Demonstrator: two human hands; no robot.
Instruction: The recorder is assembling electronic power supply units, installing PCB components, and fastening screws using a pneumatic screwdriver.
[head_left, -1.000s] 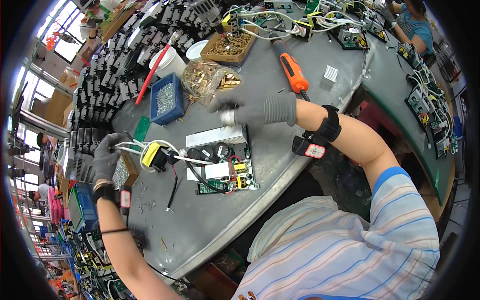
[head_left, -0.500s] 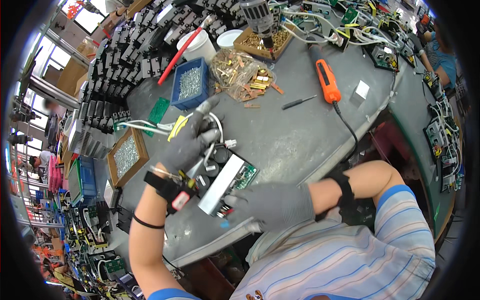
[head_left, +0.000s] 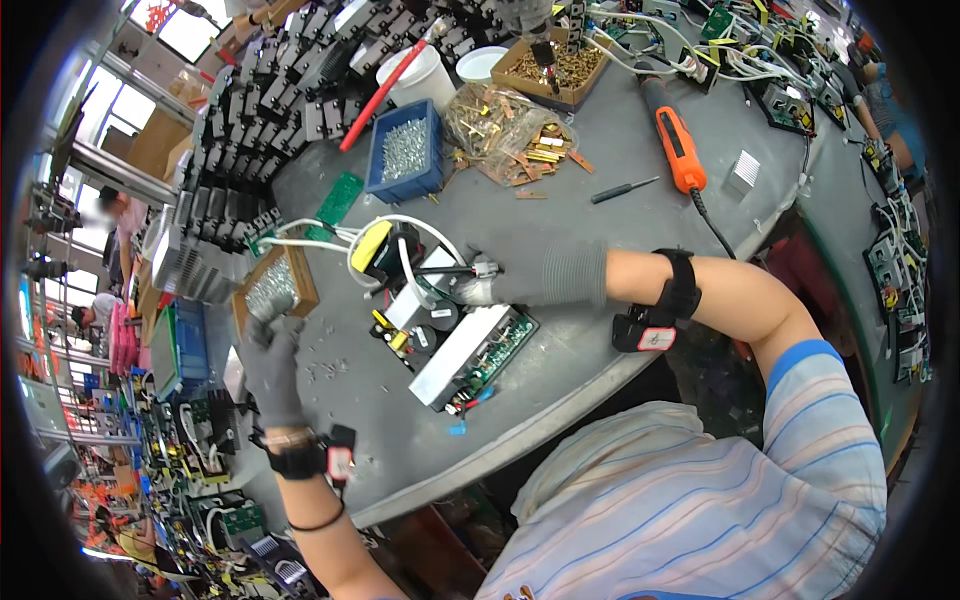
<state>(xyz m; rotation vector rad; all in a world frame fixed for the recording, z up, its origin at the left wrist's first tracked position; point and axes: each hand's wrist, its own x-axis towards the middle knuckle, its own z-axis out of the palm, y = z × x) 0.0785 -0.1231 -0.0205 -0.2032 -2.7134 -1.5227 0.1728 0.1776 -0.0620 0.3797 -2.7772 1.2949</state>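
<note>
My left hand, in a grey glove, is at the near edge of a cardboard box of silver screws. Its fingers are bent together, and the blurred tips hide whatever is between them. At the middle of the bench lies a power supply board with a long silver heat sink, black capacitors and a yellow-wrapped transformer. White cables loop over its far side. My gloved right hand reaches over the board's right side, beside a white connector; its fingers are smeared and partly hidden.
Loose screws lie left of the board. Beyond stand a blue screw bin, a bag of brass pieces and a white bucket. An orange power screwdriver and a small screwdriver lie to the right. Black heat-sink parts crowd the far left.
My left hand has left the cables and moved left and nearer to the screw box. My right hand has gone from the board's near side to its far right side.
</note>
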